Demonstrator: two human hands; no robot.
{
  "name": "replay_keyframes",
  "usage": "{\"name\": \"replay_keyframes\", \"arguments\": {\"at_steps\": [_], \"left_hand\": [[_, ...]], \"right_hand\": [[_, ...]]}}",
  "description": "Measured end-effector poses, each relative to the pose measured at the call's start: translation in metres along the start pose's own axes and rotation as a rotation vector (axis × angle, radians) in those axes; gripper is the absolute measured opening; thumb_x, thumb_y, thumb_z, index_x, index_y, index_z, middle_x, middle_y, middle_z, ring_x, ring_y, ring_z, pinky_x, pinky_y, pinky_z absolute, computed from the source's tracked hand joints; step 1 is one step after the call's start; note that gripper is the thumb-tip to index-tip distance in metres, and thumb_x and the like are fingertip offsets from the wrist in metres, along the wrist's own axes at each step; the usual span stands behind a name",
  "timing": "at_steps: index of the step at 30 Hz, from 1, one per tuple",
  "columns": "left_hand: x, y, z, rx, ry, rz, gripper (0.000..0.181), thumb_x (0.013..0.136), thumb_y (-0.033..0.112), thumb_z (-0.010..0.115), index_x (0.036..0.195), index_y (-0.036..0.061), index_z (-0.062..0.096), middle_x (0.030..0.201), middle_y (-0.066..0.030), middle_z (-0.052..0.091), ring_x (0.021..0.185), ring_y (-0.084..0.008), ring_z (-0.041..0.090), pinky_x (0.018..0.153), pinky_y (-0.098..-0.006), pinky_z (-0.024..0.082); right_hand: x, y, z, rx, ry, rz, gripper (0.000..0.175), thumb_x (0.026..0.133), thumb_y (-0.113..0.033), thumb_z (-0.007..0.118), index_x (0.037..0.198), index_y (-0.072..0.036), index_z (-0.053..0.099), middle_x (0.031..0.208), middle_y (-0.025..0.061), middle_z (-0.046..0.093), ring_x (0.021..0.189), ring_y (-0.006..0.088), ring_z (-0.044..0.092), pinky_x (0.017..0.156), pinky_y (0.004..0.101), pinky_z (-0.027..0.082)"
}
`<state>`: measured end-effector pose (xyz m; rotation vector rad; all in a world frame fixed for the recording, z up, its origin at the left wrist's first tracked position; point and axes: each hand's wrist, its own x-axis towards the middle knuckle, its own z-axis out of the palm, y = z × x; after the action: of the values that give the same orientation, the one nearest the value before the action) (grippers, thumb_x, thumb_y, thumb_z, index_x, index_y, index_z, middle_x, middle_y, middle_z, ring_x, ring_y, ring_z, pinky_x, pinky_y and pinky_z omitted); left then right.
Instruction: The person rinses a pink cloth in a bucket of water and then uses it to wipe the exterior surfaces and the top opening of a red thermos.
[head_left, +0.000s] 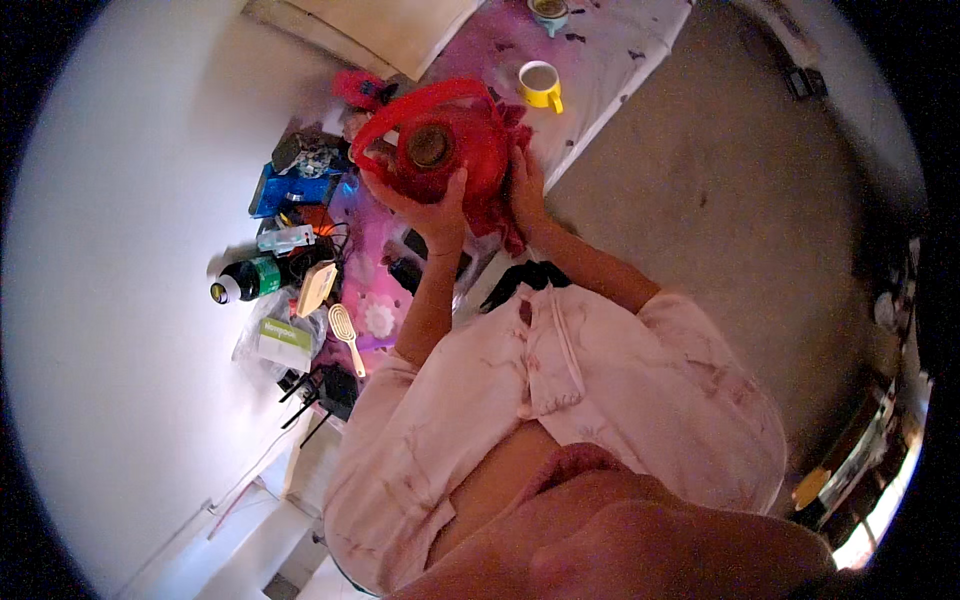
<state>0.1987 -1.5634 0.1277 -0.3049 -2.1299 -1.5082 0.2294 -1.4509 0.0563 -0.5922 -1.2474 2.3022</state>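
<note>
A red vessel with a broad arched handle and a round brown top like a stopper stands before me; it looks like a thermos flask. My left hand grips its near left side, thumb raised along the rim. On the other side, my right hand presses a crumpled dark red cloth against the vessel. The fingertips of that hand are partly hidden by the cloth. Beyond the vessel, a yellow mug stands on the covered tabletop.
A dark bottle with a green label, a boxed item, a pale hairbrush and a blue box crowd the wall side. Black prongs stick out nearby. At the far end sits a pale blue cup.
</note>
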Motion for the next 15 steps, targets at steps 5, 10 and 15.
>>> {"name": "replay_keyframes", "arguments": {"at_steps": [5,10,15], "left_hand": [[-0.004,0.007,0.013,0.093,-0.063,0.055,0.119,0.06,0.03,0.088,0.147,0.0027,0.011,0.147,-0.0198,0.019,0.134,-0.0345,0.025,0.109,-0.0461,0.025],[-0.004,0.004,0.001,-0.035,-0.012,0.039,0.116,0.063,0.029,0.086,0.147,0.0046,0.011,0.146,-0.0187,0.021,0.134,-0.033,0.026,0.109,-0.0449,0.027],[0.02,0.03,-0.021,-0.458,-0.035,-0.004,0.093,0.076,0.026,0.076,0.145,0.0042,0.019,0.141,-0.0168,0.03,0.129,-0.0295,0.035,0.105,-0.0405,0.031]], "right_hand": [[0.034,0.06,-0.067,-0.235,0.01,-0.021,0.041,0.1,-0.032,0.039,0.124,-0.003,0.053,0.119,0.0133,0.058,0.105,0.0253,0.056,0.095,0.0378,0.043],[0.03,-0.013,-0.062,0.184,-0.189,0.238,0.041,0.099,-0.033,0.041,0.124,-0.003,0.052,0.115,0.0114,0.06,0.102,0.0238,0.059,0.091,0.0358,0.047],[0.057,-0.146,-0.035,0.267,-0.347,0.251,0.042,0.098,-0.033,0.045,0.125,-0.001,0.05,0.105,0.0122,0.064,0.09,0.022,0.063,0.076,0.0331,0.053]]}}
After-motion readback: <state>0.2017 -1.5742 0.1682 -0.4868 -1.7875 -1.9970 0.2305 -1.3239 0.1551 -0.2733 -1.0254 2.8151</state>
